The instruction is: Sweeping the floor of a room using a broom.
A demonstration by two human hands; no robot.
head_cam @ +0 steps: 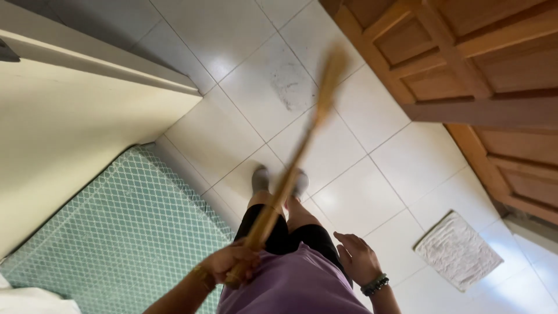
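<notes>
- Two hands show at the bottom of the head view, above a wide floor (372, 192) of pale square tiles with thin dark joints.
- A cream wall (70, 145) fills the left side, with a grey ledge running along its top.
- A brown panelled wooden door (465, 64) takes up the upper right corner.
- A bed with a green diamond-quilted mattress (122, 232) lies at lower left, against the wall and just beside the person's legs.
- The person wears a purple shirt (296, 288) and black shorts, and stands in grey socks on the tiles.
- A long wooden stick (293, 166) slants from the lower middle up toward the top of the view; its far end is blurred.
- A small white textured mat (458, 250) lies on the floor at right, near the door and well apart from the feet.
- The left hand (232, 261) is clamped around the lower end of the stick.
- The right hand (357, 259) hangs loose with fingers apart, holding nothing, a beaded bracelet on its wrist.
</notes>
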